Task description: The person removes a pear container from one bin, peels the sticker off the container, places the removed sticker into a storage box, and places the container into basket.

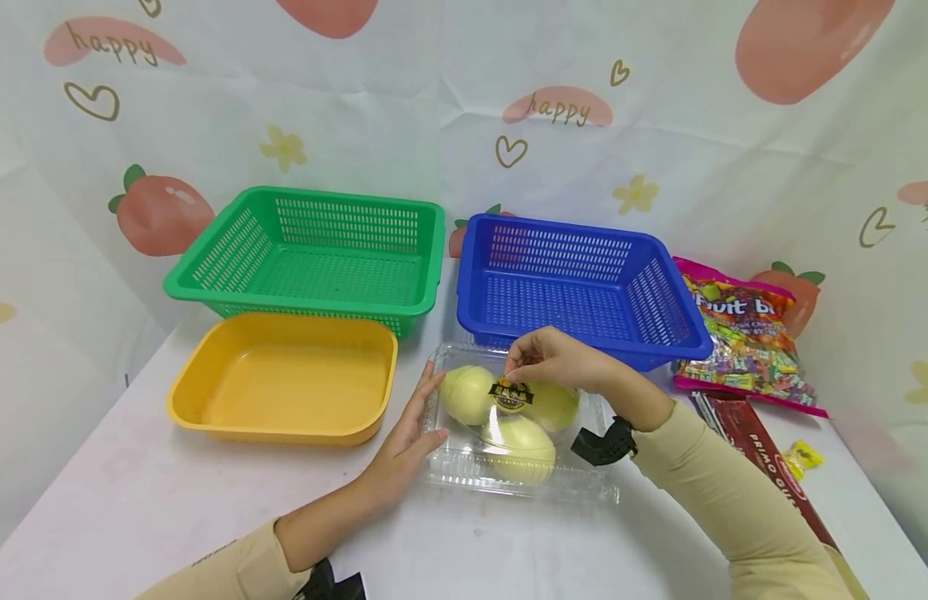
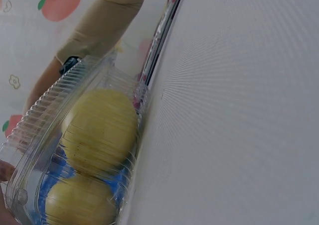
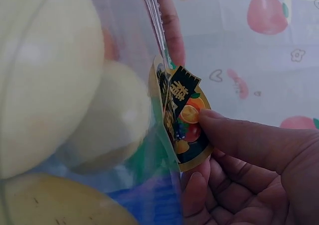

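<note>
A clear plastic clamshell box point(image 1: 460, 467) lies on the table with pale yellow, rounded fruits point(image 1: 518, 446) inside. My right hand point(image 1: 557, 360) is over its lid and pinches a black and gold fruit sticker point(image 3: 187, 118) between thumb and fingers. That sticker is bent up on the pinched side, while its other side still meets the clear plastic. My left hand point(image 1: 404, 450) lies along the left side of the box, its fingers stretched out and its thumb on the near part of the lid. In the left wrist view, two fruits point(image 2: 99, 130) show through the ribbed wall.
Behind the box is a blue basket point(image 1: 584, 333), with a green basket point(image 1: 336, 304) to its left. A yellow tray point(image 1: 284, 433) sits left of the box. On the right lie a candy bag point(image 1: 749, 333), a dark red packet point(image 1: 771, 458) and a small yellow sweet point(image 1: 803, 458).
</note>
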`<move>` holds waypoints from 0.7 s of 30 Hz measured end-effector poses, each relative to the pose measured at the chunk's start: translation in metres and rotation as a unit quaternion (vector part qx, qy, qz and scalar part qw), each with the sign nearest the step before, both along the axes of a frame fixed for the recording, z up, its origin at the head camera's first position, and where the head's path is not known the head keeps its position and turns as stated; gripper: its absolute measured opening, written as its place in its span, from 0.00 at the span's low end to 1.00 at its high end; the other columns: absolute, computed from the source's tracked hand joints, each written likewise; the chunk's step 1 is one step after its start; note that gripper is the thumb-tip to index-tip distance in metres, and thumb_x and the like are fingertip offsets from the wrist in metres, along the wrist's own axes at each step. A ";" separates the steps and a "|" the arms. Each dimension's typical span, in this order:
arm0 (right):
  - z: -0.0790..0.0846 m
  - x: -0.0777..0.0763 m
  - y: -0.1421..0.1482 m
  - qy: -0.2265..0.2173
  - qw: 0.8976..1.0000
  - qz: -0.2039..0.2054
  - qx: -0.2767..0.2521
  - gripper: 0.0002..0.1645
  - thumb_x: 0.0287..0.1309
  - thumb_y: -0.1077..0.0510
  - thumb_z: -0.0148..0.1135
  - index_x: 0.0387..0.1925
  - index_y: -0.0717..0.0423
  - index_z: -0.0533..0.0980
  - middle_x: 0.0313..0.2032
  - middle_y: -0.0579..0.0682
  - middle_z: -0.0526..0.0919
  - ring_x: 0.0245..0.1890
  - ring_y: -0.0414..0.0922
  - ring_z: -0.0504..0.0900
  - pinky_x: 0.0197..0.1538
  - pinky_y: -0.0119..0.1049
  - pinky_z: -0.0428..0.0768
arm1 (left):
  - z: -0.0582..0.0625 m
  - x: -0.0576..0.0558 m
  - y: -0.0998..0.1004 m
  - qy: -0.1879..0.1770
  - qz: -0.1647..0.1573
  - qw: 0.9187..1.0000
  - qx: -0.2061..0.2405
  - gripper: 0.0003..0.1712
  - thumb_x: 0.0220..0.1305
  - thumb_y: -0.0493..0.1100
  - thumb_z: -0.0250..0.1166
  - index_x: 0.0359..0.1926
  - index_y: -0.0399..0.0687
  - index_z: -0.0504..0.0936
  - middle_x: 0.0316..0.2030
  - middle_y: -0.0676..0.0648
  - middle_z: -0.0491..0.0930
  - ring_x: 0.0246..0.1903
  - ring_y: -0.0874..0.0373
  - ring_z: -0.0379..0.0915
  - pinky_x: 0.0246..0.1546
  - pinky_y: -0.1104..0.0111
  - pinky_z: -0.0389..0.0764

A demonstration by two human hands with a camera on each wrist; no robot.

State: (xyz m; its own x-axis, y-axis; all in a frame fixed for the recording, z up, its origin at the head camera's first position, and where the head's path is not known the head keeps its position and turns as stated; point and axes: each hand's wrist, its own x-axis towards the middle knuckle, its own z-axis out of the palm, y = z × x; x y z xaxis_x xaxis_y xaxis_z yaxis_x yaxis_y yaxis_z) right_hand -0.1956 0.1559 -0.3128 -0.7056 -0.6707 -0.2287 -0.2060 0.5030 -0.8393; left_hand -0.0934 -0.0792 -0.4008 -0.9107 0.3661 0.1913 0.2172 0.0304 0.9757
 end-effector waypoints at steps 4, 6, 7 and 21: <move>-0.001 -0.001 0.001 -0.006 1.000 -0.002 -0.006 0.06 0.57 0.65 0.59 0.32 0.67 0.77 0.26 0.45 0.79 0.27 0.38 0.73 0.32 0.26 0.74 | 0.000 0.000 0.000 0.000 -0.001 1.000 0.003 0.38 0.65 0.31 0.47 0.72 0.44 0.43 0.74 0.48 0.27 0.73 0.50 0.21 0.69 0.74 0.35; -0.001 -0.002 0.001 -0.013 1.000 -0.004 -0.010 0.06 0.57 0.65 0.59 0.32 0.67 0.77 0.26 0.45 0.79 0.27 0.38 0.73 0.32 0.26 0.74 | -0.001 0.000 0.000 -0.001 -0.001 1.000 0.003 0.38 0.64 0.30 0.47 0.72 0.44 0.43 0.74 0.49 0.27 0.73 0.50 0.21 0.69 0.74 0.35; -0.001 -0.002 0.002 -0.015 1.000 -0.004 -0.012 0.06 0.57 0.65 0.59 0.32 0.67 0.77 0.26 0.45 0.79 0.26 0.38 0.73 0.32 0.26 0.74 | -0.001 0.000 0.000 -0.002 -0.001 1.000 0.003 0.38 0.64 0.30 0.47 0.72 0.45 0.43 0.74 0.49 0.27 0.73 0.50 0.21 0.69 0.74 0.35; -0.003 -0.004 0.005 -0.038 0.999 -0.008 -0.033 0.06 0.57 0.66 0.59 0.32 0.68 0.76 0.25 0.45 0.79 0.26 0.38 0.74 0.33 0.26 0.75 | 0.000 -0.001 0.000 0.000 -0.001 1.000 -0.001 0.38 0.64 0.30 0.47 0.72 0.43 0.43 0.74 0.48 0.27 0.73 0.50 0.21 0.69 0.66 0.35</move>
